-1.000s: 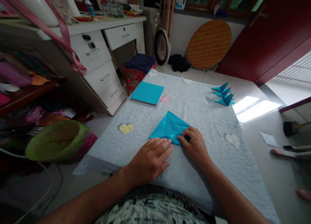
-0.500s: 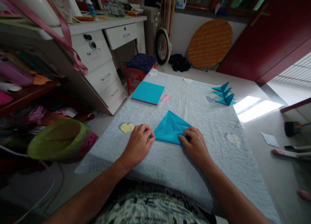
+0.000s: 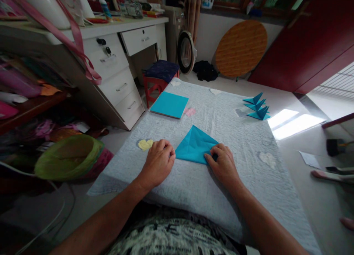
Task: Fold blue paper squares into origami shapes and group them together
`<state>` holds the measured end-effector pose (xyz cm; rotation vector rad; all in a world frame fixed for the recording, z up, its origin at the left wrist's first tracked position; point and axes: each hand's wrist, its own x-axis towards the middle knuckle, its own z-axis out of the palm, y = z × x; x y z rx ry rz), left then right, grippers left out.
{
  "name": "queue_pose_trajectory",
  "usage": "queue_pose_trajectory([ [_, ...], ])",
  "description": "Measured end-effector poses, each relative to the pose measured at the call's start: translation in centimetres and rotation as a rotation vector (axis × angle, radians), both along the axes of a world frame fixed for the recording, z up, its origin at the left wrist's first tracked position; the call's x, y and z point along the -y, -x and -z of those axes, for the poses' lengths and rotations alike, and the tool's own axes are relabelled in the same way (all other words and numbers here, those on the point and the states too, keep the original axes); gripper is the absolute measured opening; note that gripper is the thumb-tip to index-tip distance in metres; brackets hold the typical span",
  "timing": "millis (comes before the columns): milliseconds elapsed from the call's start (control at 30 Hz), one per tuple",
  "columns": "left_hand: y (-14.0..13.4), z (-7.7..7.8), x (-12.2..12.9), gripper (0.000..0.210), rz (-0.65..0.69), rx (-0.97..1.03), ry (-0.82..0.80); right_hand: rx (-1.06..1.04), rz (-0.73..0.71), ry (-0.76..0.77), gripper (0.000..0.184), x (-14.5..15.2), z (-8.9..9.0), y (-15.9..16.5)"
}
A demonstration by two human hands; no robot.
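A blue sheet of origami paper [image 3: 195,145], folded to a triangle with crease lines across it, lies on the cloth-covered table [image 3: 177,185], its tip pointing away from me. My left hand [image 3: 160,159] pinches the paper's left corner, fingers curled together. On the right side, my right hand [image 3: 222,159] grips the other corner between thumb and bent fingers. Beyond the left hand rests a square stack of blue paper [image 3: 170,104]. Several folded blue paper pieces [image 3: 257,107] with raised points stand in a row at the far right of the table.
A red stool [image 3: 160,76] with a dark cushion touches the far left side of the table. Left of it is a white desk [image 3: 118,85] with drawers. A green-lined bin [image 3: 69,157] stands on the floor at the left. A round wooden board [image 3: 241,48] leans on the back wall.
Both hands keep their hold on the paper, and its shape looks the same. The whole view has shifted slightly.
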<state>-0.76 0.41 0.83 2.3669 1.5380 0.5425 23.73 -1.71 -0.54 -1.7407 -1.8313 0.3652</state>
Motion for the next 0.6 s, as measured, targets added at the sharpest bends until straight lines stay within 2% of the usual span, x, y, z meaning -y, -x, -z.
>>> queue_pose_trajectory([
  [600,-0.27,0.03,0.20,0.008,-0.039,0.000,-0.010,0.022,0.014,-0.030,0.018,-0.08,0.27,0.04],
])
